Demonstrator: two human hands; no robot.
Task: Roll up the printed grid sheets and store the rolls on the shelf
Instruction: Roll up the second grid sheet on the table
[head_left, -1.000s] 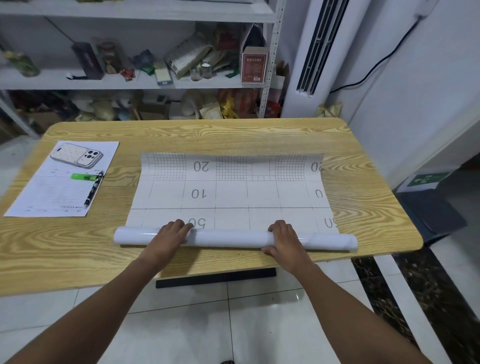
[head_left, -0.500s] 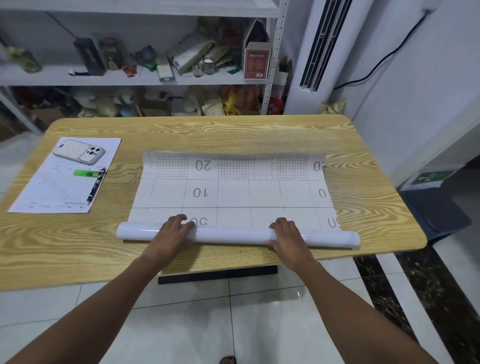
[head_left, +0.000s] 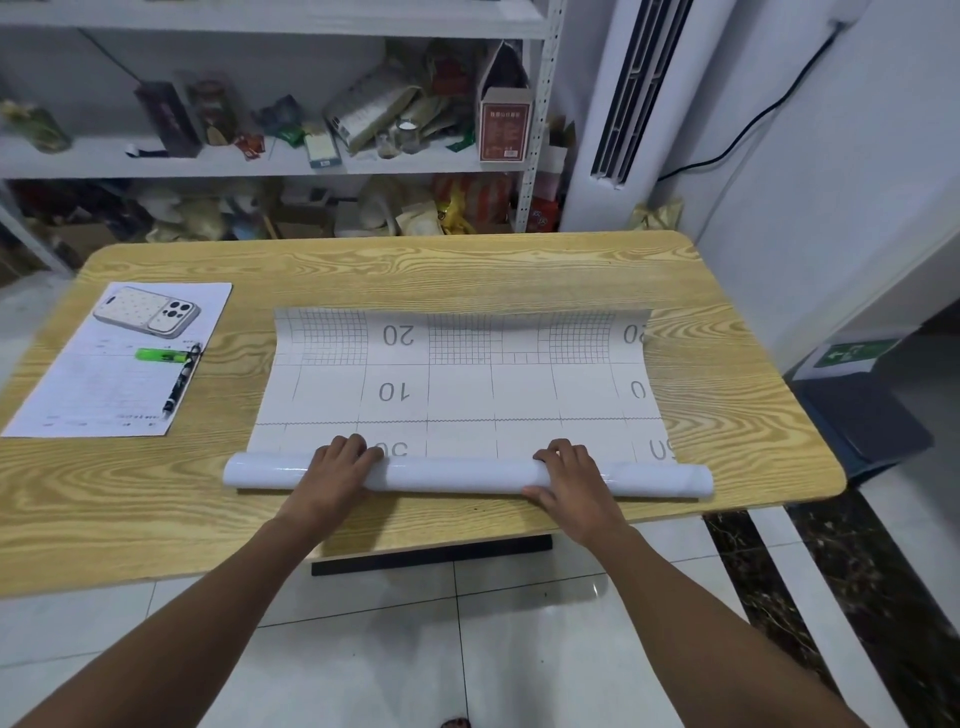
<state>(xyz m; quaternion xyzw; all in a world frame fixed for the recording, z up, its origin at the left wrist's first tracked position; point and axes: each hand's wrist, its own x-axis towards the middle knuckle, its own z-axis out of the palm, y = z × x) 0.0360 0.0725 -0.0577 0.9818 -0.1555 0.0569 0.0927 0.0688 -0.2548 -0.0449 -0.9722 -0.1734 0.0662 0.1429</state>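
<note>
White, glossy paper roll (head_left: 467, 475) lies crosswise at the front of the grained wooden table (head_left: 467, 270); our left hand (head_left: 337, 467) and right hand (head_left: 569, 475), set apart, curl over it, flat printed grid sheet (head_left: 457, 389) stretching beyond.

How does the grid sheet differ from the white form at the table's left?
The grid sheet is partly rolled at its near edge, left hand and right hand curled over the roll; the form lies flat, untouched by hands. The grid sheet is larger with bold numbers; the form has fine print. The form bears a phone, highlighter and pen; the grid sheet bears none. Both are white, on the wooden table.
</note>
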